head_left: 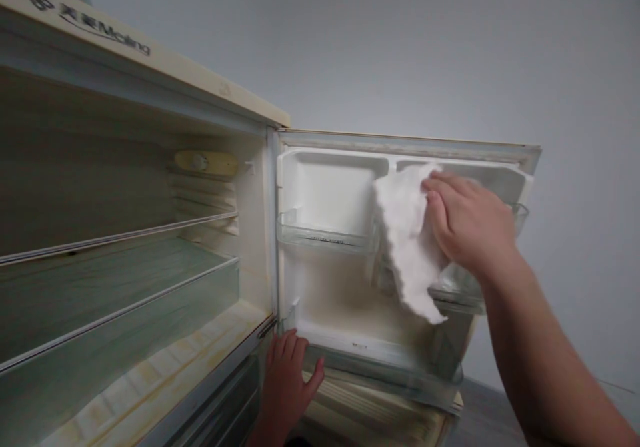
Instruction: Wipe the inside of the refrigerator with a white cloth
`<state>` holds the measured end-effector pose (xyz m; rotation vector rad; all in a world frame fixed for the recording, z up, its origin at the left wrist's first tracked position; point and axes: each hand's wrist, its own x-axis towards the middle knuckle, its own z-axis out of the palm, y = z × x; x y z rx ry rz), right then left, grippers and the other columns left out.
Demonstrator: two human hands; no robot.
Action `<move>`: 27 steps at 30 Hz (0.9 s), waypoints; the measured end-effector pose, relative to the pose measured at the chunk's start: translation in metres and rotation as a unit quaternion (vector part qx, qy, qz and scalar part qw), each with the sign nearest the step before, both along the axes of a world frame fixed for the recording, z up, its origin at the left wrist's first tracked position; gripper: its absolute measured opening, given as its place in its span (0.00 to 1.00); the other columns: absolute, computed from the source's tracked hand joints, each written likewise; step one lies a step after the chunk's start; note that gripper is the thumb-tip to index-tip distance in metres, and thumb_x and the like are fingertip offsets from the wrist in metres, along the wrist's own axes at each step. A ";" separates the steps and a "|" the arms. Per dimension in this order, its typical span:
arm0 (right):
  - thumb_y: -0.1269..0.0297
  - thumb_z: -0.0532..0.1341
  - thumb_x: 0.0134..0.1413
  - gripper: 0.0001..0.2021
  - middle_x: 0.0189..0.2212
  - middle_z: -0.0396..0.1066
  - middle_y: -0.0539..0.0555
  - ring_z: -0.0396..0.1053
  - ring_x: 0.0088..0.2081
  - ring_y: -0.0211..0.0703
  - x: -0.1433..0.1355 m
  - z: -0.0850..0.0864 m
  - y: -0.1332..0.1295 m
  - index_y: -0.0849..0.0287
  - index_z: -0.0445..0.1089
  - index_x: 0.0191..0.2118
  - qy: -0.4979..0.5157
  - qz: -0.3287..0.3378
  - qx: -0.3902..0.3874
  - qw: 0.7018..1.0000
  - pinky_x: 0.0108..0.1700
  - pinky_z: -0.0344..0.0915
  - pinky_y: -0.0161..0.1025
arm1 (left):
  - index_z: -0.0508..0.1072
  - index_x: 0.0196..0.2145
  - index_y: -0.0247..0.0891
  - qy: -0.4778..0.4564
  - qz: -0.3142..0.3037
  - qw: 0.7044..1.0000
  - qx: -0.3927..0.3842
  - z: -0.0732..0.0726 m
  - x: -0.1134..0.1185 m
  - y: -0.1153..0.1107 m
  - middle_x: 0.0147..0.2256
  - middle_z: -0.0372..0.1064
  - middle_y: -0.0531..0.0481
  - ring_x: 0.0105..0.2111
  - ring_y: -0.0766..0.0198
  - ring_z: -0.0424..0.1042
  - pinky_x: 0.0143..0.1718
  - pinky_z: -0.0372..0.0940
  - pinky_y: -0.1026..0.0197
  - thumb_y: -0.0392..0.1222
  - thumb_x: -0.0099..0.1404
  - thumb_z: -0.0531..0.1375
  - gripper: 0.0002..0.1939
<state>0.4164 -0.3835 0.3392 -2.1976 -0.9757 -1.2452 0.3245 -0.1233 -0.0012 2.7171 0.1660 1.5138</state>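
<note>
A white cloth [410, 233] hangs from my right hand [465, 220], whose fingers are closed on its upper part. Cloth and hand are in front of the right half of the open refrigerator door [333, 190], near its upper compartments. My left hand [290, 373] is at the lower hinge-side corner of the door, beside the clear bottom door bin [370, 367]. Its thumb is spread from its fingers, and it holds nothing that I can see. A smaller clear bin [325, 237] is on the upper left of the door.
The refrigerator cabinet [253, 233] stands open at the left, with a glass shelf [120, 237] and a clear drawer front [140, 320]. Beneath is a lower compartment, its door [370, 410] also open. A pale wall [450, 53] is behind.
</note>
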 end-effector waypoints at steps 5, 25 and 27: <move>0.35 0.42 0.64 0.35 0.32 0.75 0.62 0.73 0.39 0.55 0.002 0.028 0.021 0.59 0.74 0.34 0.059 -0.104 -0.203 0.972 0.42 0.63 0.45 | 0.69 0.42 0.40 0.001 -0.011 1.000 0.004 0.001 -0.002 0.000 0.44 0.70 0.42 0.48 0.48 0.69 0.53 0.64 0.43 0.47 0.65 0.62 0.11; 0.25 0.43 0.56 0.44 0.47 0.77 0.64 0.75 0.47 0.57 0.026 0.054 -0.036 0.61 0.79 0.42 0.297 -0.068 -0.177 0.936 0.52 0.69 0.48 | 0.71 0.38 0.39 0.049 0.017 0.998 0.027 0.010 -0.012 -0.024 0.36 0.70 0.45 0.42 0.49 0.69 0.50 0.60 0.44 0.47 0.69 0.56 0.09; 0.26 0.44 0.57 0.43 0.45 0.78 0.64 0.75 0.46 0.57 0.037 0.052 -0.051 0.61 0.79 0.39 0.287 -0.092 -0.165 0.939 0.52 0.69 0.49 | 0.71 0.38 0.39 0.050 0.016 0.998 0.029 0.009 -0.011 -0.021 0.36 0.70 0.45 0.42 0.50 0.69 0.49 0.60 0.44 0.47 0.69 0.56 0.09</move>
